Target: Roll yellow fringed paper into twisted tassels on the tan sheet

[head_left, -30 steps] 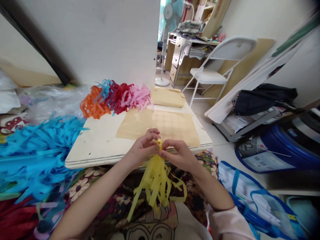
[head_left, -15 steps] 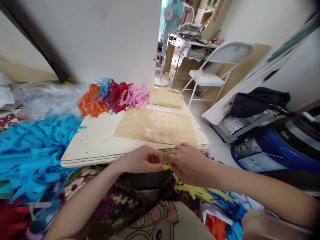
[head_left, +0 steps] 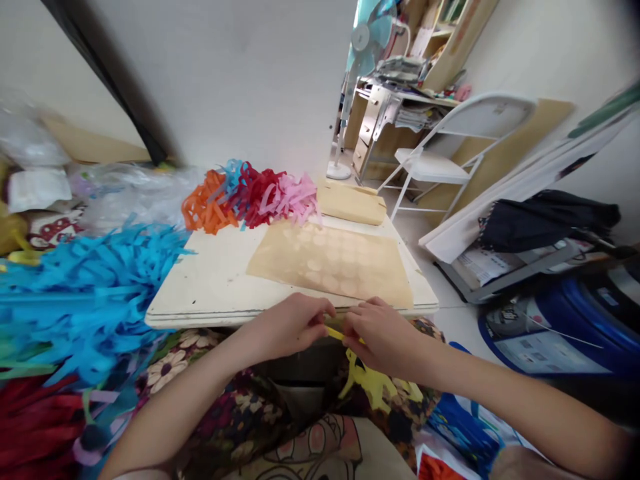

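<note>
Both my hands work just off the near edge of a low white board point(head_left: 200, 280). Between them runs a thin yellow band that belongs to a fringed yellow paper streamer point(head_left: 373, 383). My right hand point(head_left: 380, 339) is closed on the band, its fingers curled, and the fringe dangles below it over my lap. At the band's other end, my left hand point(head_left: 297, 325) has its thumb and fingers bent around the tip, partly hiding it. A tan paper sheet point(head_left: 330, 260) with pale round spots lies flat on the board, just beyond my fingers.
Orange point(head_left: 207, 203), red point(head_left: 257, 193) and pink point(head_left: 295, 199) paper fringes line the board's back edge, beside a folded tan paper packet point(head_left: 353, 203). Blue fringe point(head_left: 120, 280) heaps at left. A white folding chair point(head_left: 435, 167) and a blue drum point(head_left: 555, 327) stand at right.
The view has shifted a little, so the scene sits farther right. My left thumb and index finger have spread somewhat, and more of the yellow band shows between my hands.
</note>
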A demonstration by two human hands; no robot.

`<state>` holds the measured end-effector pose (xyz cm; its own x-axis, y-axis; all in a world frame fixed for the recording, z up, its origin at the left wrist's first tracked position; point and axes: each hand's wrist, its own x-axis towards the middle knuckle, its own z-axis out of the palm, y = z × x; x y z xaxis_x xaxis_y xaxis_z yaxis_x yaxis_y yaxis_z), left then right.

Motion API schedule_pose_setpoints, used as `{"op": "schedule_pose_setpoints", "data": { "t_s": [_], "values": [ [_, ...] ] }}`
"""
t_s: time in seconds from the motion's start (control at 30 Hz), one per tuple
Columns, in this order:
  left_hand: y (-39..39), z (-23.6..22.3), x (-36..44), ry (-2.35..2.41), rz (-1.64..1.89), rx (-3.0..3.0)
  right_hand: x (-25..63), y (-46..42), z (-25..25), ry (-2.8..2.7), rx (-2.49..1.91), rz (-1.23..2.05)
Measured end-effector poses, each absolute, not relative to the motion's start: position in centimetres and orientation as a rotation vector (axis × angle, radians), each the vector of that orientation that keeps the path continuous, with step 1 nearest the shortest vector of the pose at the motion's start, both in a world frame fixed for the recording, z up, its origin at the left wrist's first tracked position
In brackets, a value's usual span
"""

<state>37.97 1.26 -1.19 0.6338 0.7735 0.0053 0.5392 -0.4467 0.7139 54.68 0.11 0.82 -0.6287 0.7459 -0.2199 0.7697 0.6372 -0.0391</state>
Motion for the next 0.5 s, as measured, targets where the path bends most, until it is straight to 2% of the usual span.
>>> {"op": "schedule_pose_setpoints", "data": {
  "t_s": [0.37,0.5],
  "values": [
    [-0.7,-1.8,39.6,0.941,0.162,2.686,55.3,-1.3,-2.1,2.858,1.271,-0.569],
    [-1.1,-2.4,40.0,1.055,0.062,2.722,55.1,-1.4,-3.4,2.981,1.399,-0.827]
  ]
}}
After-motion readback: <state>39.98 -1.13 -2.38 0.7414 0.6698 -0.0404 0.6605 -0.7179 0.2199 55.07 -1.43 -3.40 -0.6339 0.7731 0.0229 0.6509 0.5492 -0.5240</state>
